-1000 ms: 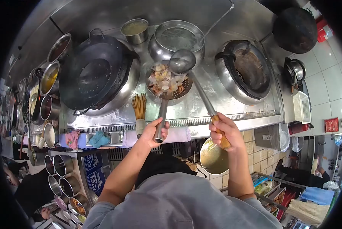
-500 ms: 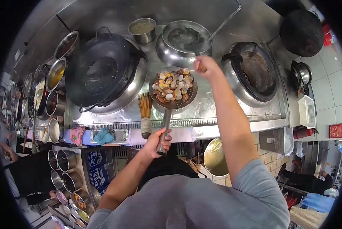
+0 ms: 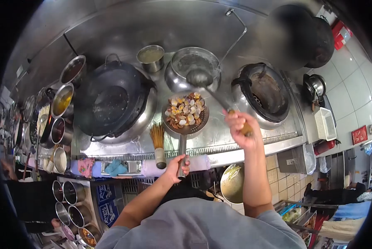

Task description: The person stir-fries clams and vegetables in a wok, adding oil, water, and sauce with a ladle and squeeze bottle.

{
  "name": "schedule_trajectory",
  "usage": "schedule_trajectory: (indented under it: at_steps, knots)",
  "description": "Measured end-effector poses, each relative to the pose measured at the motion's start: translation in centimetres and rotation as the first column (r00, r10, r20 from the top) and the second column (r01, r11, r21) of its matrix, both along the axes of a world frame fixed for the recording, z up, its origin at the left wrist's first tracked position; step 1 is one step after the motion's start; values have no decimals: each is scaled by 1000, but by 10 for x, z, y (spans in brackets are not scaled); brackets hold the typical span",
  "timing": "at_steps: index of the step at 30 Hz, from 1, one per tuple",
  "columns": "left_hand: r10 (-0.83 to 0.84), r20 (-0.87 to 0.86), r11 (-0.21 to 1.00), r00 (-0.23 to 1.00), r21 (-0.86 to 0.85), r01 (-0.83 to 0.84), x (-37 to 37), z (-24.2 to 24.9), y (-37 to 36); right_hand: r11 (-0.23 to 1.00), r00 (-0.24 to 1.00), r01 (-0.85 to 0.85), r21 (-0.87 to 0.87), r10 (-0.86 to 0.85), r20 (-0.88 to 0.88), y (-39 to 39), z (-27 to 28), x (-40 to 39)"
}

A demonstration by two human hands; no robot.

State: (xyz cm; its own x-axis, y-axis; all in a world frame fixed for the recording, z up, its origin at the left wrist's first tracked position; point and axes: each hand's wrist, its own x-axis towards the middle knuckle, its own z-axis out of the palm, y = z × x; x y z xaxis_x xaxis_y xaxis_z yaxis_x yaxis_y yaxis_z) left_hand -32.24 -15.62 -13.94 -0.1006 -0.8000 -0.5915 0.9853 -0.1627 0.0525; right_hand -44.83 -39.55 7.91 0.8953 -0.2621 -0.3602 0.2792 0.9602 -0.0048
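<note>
Wrapped round the metal handle of a perforated strainer [image 3: 201,124], my left hand [image 3: 178,168] is closed near the front edge of the range. Clams [image 3: 185,110] in their shells are heaped in the strainer's bowl. My right hand [image 3: 242,128] grips the wooden handle of a ladle [image 3: 199,77], whose dark bowl hangs over the near rim of a steel pot of water [image 3: 173,79]. Just left of the strainer lies a bamboo brush [image 3: 157,141], its bristles pointing away from me.
A large black wok [image 3: 111,95] sits on the left burner, and another burner ring [image 3: 269,93] stands on the right. Behind is a small steel pot [image 3: 150,58]. Several sauce containers [image 3: 61,99] line the left side. Folded cloths [image 3: 115,167] lie along the front edge.
My right hand has drawn back toward me and to the right, bringing the ladle's bowl up out of the pot to its near rim. The left hand still holds the strainer of clams.
</note>
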Motion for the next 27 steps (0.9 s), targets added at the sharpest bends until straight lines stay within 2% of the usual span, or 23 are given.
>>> schedule_trajectory:
  at_steps: [1,4,5,7,8,10,12,14,15,17,18,19,20,21,23,24,25,27]
  knots:
    - [14,-3,1000,1000,-19,-14,1,2,-1,1000,1000,-13,1,13,-16,9,-1,-7]
    - [13,-61,998,998,-59,-17,10,17,-3,960,972,-64,-272,-2,-234,43,-7,-31]
    - [10,-107,998,994,-55,-16,13,20,-3,914,954,-145,-379,27,-298,52,-15,-39]
    - [11,-129,999,992,-49,-18,16,27,-5,787,888,-254,-562,-41,-459,79,-12,-52]
    - [7,-109,999,994,-32,-11,16,27,-4,768,876,-275,-578,-47,-480,88,-14,-59]
    - [2,-85,1000,996,-20,-4,14,23,-2,639,812,-362,-679,-142,-567,108,-21,-70]
    - [-7,-149,998,989,-57,-2,16,18,0,436,715,-539,-720,-215,-665,124,-40,-79]
    - [-9,-100,1000,995,-28,6,15,23,2,440,760,-467,-767,-244,-602,131,-81,-90]
    - [-6,-112,999,994,-42,2,13,19,6,324,691,-568,-756,-310,-653,133,-89,-90]
    - [-34,-133,999,991,-39,29,7,13,13,-40,677,-642,-766,-499,-541,127,-113,-99]
    - [-22,-123,1000,992,-25,19,0,18,21,58,659,-639,-767,-473,-585,129,-90,-97]
    - [-17,-114,1000,993,-7,16,-7,22,31,341,748,-472,-813,-334,-574,130,-67,-93]
    - [-44,-115,999,992,-22,41,-11,21,38,607,837,-286,-741,-217,-502,130,-52,-90]
    - [-45,-150,998,988,-37,40,-12,19,42,693,834,-191,-695,-259,-487,131,-52,-83]
    - [-65,-199,996,978,-65,53,-9,18,44,417,771,-440,-795,-278,-573,121,-47,-73]
    - [-71,-269,995,961,-89,48,-6,22,42,385,702,-531,-755,-299,-646,123,-22,-64]
    - [-75,-337,993,939,-109,40,-2,26,41,445,766,-447,-776,-258,-589,115,-20,-58]
    - [-78,-321,991,944,-130,37,4,36,40,523,855,-297,-799,-227,-467,104,-11,-51]
